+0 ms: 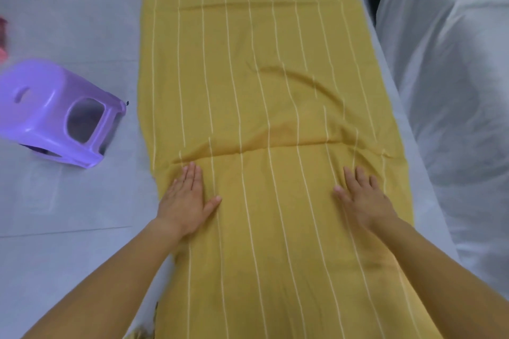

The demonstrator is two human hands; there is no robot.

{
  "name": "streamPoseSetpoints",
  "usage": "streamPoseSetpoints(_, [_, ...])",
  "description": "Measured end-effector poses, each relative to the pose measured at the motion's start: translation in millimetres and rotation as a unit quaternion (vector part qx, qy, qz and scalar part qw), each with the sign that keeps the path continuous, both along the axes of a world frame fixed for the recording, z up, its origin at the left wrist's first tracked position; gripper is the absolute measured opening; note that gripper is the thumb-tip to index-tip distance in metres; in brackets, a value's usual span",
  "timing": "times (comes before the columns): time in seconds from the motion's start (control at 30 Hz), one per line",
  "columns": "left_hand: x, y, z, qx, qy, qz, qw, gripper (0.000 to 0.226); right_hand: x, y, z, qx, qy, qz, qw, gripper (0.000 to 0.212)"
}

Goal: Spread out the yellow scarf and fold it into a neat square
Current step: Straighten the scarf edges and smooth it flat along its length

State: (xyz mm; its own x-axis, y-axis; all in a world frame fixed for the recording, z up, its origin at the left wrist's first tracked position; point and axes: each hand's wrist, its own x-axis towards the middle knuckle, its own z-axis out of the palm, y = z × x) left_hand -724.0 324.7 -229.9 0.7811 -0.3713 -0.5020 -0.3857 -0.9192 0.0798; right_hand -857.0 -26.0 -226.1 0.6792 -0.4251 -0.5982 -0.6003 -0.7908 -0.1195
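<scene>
Pressing the yellow scarf [261,77], laid lengthwise from 6 to 12 o'clock on the white table [425,195], the left hand [187,201] and right hand [366,201], both flat with fingers straight, should sweep toward 12 o'clock to flatten the ridge [275,147] ahead.

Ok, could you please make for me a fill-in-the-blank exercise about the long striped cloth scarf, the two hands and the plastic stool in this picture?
1. The long cloth scarf with thin white stripes is ____ in colour.
2. The left hand and the right hand both rest flat on the ____.
3. The purple plastic stool lies on its side to the ____ of the scarf.

Missing words: yellow; scarf; left.
</scene>
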Motion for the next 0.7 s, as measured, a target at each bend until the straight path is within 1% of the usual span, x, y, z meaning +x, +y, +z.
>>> streamPoseSetpoints(0.17, [36, -6, -9, -0.009, -0.017, 0.037, 0.999, 0.088, 38, -33, -7, -0.006, -0.002, -0.013, 1.000, 0.067])
streamPoseSetpoints(0.37, [93, -18, -17, 0.000, -0.041, 0.048, 0.998, 0.094, 85, -82, -9, -0.071, 0.004, 0.061, 0.996, 0.073])
streamPoseSetpoints(0.57, [136, -31, -23, -0.012, -0.070, 0.050, 0.996, 0.102, 129, -102, -17, -0.082, -0.035, 0.083, 0.992, 0.077])
streamPoseSetpoints(0.7, [156, -39, -23, -0.001, -0.073, 0.051, 0.996, 0.099, 151, -113, -18, -0.085, -0.033, 0.095, 0.991, 0.077])
